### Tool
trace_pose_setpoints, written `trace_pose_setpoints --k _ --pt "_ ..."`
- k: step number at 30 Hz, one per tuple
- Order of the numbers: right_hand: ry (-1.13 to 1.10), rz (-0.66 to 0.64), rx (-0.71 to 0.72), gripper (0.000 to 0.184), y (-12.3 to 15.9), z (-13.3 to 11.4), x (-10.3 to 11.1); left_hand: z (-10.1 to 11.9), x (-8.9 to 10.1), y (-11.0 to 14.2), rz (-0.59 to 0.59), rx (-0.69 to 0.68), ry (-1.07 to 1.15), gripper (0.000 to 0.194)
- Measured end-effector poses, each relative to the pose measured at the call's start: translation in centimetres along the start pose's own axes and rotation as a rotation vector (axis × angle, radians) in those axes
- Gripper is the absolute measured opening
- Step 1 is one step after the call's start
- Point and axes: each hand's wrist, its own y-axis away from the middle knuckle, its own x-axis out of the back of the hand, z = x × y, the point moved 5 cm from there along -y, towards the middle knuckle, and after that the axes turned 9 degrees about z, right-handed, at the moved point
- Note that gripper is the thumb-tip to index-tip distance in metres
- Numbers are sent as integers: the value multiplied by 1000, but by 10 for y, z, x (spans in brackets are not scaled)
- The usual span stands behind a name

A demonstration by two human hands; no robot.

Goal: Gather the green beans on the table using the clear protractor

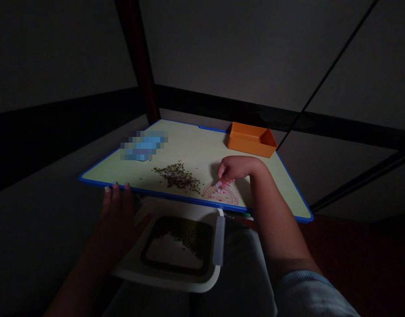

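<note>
My right hand (237, 168) is over a small table, its fingers pinched together and pointing down at a clear protractor with pink markings (228, 200). Small pink and whitish bits show around the fingertips; what they pinch is too small to make out. Left of the protractor lies a loose scatter of small dark green grains (179, 176). My left hand (118, 220) is open, fingertips at the table's near blue edge and thumb over a white plastic container (202, 284). More green grains (192, 235) lie inside that container, heaped toward its far and right side.
The pale table (202, 145) has a blue rim. An orange rectangular box (248, 145) stands at its far right corner. A blurred-out blue item (145, 147) lies at the left. The container rests on my lap. Walls and a dark red post (139, 57) stand behind.
</note>
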Motion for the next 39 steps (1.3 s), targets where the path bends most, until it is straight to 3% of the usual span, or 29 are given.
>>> trace_pose_setpoints --k 9,18,39 --pt "20 69 -92 22 2 11 6 -1 -1 0 -51 30 -16 89" --pt "68 72 -22 23 0 2 4 -1 0 -1 -26 15 -17 91" --pt "342 240 -260 26 13 24 28 -3 -3 2 -37 13 -7 91"
